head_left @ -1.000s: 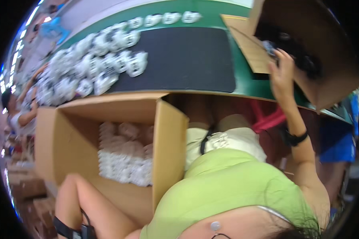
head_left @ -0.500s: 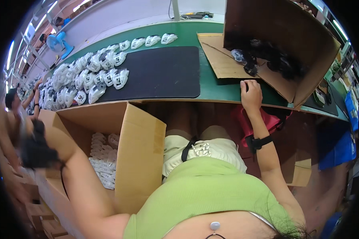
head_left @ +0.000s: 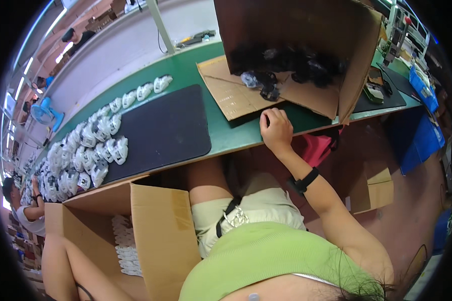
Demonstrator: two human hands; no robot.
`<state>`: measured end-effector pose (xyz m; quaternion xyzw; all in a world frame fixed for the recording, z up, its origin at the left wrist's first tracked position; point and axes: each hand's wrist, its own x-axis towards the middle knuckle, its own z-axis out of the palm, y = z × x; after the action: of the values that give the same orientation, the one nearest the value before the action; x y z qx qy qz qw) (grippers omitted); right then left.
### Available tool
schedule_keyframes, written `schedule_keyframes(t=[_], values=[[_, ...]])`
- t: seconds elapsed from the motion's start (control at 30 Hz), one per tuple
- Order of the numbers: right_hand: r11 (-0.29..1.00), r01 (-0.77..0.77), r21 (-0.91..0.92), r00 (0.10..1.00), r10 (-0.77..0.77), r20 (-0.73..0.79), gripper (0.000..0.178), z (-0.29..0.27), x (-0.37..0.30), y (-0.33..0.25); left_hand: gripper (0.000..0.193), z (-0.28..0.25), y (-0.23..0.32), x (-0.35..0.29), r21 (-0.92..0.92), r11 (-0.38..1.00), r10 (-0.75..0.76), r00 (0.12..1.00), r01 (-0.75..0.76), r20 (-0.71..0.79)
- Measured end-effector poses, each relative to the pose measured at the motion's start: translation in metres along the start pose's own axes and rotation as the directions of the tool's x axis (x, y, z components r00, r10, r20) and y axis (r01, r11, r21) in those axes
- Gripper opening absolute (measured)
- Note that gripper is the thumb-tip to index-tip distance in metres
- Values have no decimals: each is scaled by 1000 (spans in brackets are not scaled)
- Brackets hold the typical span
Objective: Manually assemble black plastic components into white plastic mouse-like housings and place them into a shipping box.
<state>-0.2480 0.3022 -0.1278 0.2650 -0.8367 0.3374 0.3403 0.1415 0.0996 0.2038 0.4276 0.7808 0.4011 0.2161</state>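
Observation:
My right hand (head_left: 277,129) rests at the front edge of the green table (head_left: 226,128), its fingers loosely curled in. Nothing shows in it. A black band circles my right wrist. Just beyond the hand lies a flap of the big open cardboard box (head_left: 361,65), which holds black parts (head_left: 306,65) and a clear plastic bag (head_left: 249,79). My left arm (head_left: 83,271) is bent at the lower left beside another open cardboard box (head_left: 163,220) with white parts (head_left: 128,251) inside. The left hand itself is out of the picture.
Rows of white plastic housings (head_left: 88,133) stand on the table left of a black mat (head_left: 160,130). A pink bag (head_left: 316,145) hangs below the table edge. Blue bins (head_left: 414,135) are at the right. Another person (head_left: 30,213) sits at the far left.
My view has turned, so the table now slants and the scene shifts left. My left forearm, with a blurred black object at its end, has dropped from sight. My right hand stays at the table edge.

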Motion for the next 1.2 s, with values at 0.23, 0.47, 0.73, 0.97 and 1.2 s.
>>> schedule_keyframes(t=[0.23, 0.47, 0.73, 0.97, 1.2], values=[[941, -261, 214, 812, 94, 577, 41, -10, 69, 5, 38, -43, -41, 29, -9, 984, 177, 971, -178, 157], [961, -169, -217, 923, 232, 306, 42, 55, 253, 165, 71, -39, -112, -24, -289, 955, -76, 997, 70, -8], [903, -129, -410, 698, 376, 609, 46, 92, 232, 199, 76, 40, -183, -150, -593, 805, -311, 839, -18, -447], [928, -100, -359, 807, 287, 517, 39, 80, 185, 102, 77, 28, -230, -158, -605, 796, -318, 846, -8, -429], [952, -142, 269, 828, -34, 560, 31, 75, 160, 13, 74, 25, -236, -147, -600, 787, -294, 767, -143, -570]])
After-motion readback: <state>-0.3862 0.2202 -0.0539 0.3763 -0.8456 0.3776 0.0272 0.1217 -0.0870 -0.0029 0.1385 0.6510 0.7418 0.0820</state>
